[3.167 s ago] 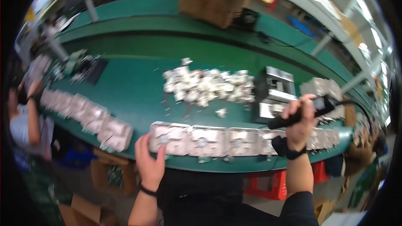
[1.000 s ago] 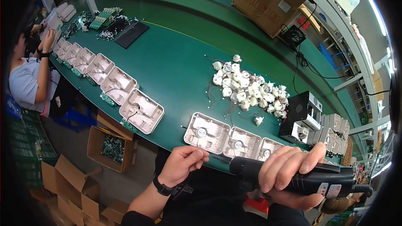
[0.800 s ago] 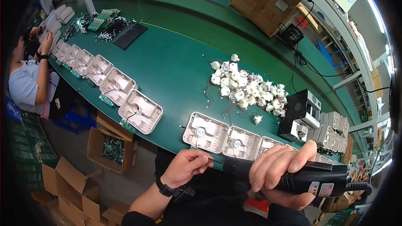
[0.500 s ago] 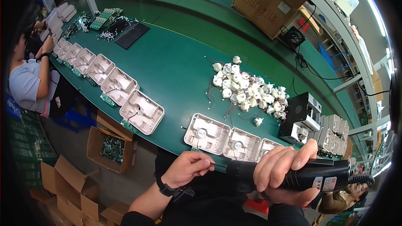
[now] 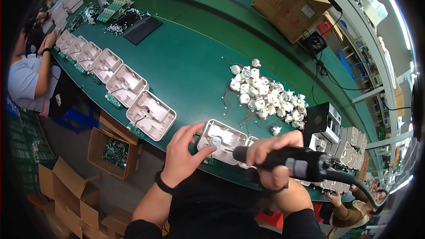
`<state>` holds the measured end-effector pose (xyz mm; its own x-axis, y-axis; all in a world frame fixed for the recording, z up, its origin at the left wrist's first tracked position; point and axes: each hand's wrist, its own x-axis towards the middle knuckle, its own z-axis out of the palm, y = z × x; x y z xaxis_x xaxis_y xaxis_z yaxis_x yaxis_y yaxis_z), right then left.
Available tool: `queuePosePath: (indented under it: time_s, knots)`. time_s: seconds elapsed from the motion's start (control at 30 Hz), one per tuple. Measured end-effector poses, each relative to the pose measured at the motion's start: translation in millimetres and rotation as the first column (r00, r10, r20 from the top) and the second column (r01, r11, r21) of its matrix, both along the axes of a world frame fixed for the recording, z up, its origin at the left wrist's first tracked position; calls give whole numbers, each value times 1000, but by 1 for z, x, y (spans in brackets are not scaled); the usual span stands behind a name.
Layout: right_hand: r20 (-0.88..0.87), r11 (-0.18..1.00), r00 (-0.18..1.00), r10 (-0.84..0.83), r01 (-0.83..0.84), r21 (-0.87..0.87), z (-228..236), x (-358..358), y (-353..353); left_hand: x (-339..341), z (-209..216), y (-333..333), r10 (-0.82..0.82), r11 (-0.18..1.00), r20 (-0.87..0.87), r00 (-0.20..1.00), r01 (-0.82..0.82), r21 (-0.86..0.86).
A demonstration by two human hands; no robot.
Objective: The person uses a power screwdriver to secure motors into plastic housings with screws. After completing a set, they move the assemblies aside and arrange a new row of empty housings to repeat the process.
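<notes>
My right hand (image 5: 272, 157) is wrapped round a black electric screwdriver (image 5: 301, 163) with a thick cord at its back end. Its nose points left, over a white plastic housing (image 5: 230, 154) at the near table edge. In that housing sits a round silver-faced part (image 5: 216, 141); the driver's bit comes close to it, and whether they touch I cannot tell. My left hand (image 5: 182, 154) is at the housing's left side, thumb and fingers apart, holding nothing. The screwdriver and my right hand partly hide more housings to the right.
A row of open white housings (image 5: 150, 115) with green circuit boards runs along the left edge. White round parts with wires (image 5: 261, 93) lie heaped beyond my hands. A black-and-silver device (image 5: 323, 121) stands right. Co-workers sit at left and lower right; a carton (image 5: 290, 6) is behind.
The screwdriver has swung up and forward over the housing. My left hand has let go of the bit's tip, moved to the housing and spread its fingers.
</notes>
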<state>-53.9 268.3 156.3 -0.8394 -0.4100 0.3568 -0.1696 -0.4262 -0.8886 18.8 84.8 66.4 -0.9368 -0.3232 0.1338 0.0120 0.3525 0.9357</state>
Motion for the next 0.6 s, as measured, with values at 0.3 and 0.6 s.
queuePosePath:
  time_s: [0.3, 0.6]
  knots:
    - [10, 998, 1000, 6, -7, 69, -33, -8, -17, -16, -26, 8, 37, 994, 115, 993, -25, -103]
    - [33, 995, 999, 30, -33, 91, -46, -12, -20, -18, -21, 6, 12, 988, 205, 979, 20, -152]
